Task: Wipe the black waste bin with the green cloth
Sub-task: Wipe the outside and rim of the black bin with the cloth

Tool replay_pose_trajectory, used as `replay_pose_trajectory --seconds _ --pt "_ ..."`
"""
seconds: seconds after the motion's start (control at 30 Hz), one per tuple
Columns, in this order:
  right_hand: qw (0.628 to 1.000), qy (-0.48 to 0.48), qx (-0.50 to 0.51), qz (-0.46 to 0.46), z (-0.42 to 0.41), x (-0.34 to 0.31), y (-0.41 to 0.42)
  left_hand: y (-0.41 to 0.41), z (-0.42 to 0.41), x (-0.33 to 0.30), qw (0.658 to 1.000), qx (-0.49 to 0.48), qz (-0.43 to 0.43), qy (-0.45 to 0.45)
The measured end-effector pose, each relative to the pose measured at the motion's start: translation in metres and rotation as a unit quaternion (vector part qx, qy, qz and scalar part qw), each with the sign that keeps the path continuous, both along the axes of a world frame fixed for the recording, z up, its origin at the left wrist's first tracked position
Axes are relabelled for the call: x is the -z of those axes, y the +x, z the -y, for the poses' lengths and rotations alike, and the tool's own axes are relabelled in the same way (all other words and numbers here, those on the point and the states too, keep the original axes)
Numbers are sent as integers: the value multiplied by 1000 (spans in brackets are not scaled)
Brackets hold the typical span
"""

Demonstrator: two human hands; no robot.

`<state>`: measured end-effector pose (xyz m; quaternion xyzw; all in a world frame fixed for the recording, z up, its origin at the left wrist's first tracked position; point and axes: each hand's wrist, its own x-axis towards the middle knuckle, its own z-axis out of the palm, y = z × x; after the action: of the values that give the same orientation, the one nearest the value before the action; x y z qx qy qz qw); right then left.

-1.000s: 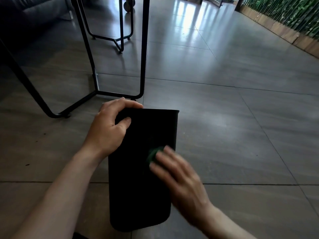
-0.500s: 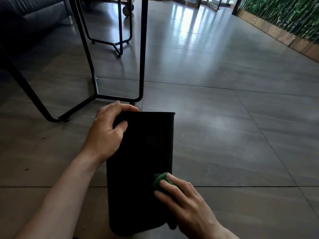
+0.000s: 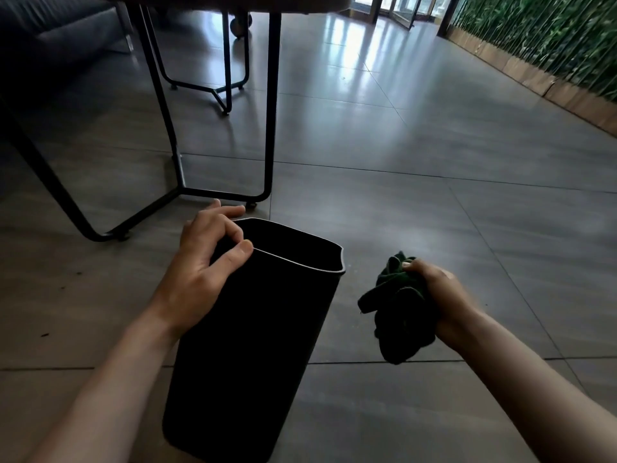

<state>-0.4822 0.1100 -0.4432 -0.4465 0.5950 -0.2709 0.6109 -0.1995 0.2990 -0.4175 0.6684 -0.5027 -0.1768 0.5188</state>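
Gripping the near left corner of the rim, the left hand (image 3: 200, 262) holds the black waste bin (image 3: 247, 345): we see its thumb on the near edge and its fingers curled over the corner. We note the right hand (image 3: 440, 302) closed round the bunched green cloth (image 3: 399, 309), held beside the bin's right wall and apart from it, with loose folds hanging below the fist. We record the bin standing on the tiled floor (image 3: 434, 195), tilted away from us with its open mouth facing forward. Its walls are plain matte black, and the rim catches a thin line of light. We can read no label or writing on bin or cloth. Black metal table legs (image 3: 270, 128) stand just beyond the bin.
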Motion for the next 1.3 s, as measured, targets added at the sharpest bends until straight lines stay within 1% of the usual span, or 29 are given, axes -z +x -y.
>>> replay_pose_trajectory --seconds 0.17,0.4,0.47,0.53,0.63,0.7,0.77,0.87,0.93,1.03,1.17,1.3 --pt "999 -18 10 -47 12 3 28 3 -4 -1 1000 -10 -7 15" --pt "996 -21 -13 -91 19 17 43 6 -10 -5 993 -52 -107 12" --pt "996 -19 -26 -84 17 19 44 9 -15 -6 990 -58 -129 13" --pt "995 -14 -62 -72 11 23 47 12 -20 -5 987 -65 -145 16" --pt "985 16 -165 -51 -7 29 53 19 -27 -5 979 -88 -179 28" --pt "974 63 -214 -23 -20 31 56 28 -34 -3 970 -127 -199 56" --pt "967 100 -233 26 -28 33 56 40 -43 0 957 -196 -184 108" --pt "960 105 -253 64 -32 34 55 52 -51 -1 930 -288 -134 187" --pt "962 95 -248 68 -34 33 58 51 -49 -5 922 -307 -113 206" --pt "967 81 -232 67 -37 31 58 47 -45 -7 925 -314 -105 188" --pt "979 43 -191 65 -31 19 47 38 -36 -4 926 -289 -186 159" --pt "988 3 -153 27 -16 -3 37 23 -12 1 918 -263 -274 112"
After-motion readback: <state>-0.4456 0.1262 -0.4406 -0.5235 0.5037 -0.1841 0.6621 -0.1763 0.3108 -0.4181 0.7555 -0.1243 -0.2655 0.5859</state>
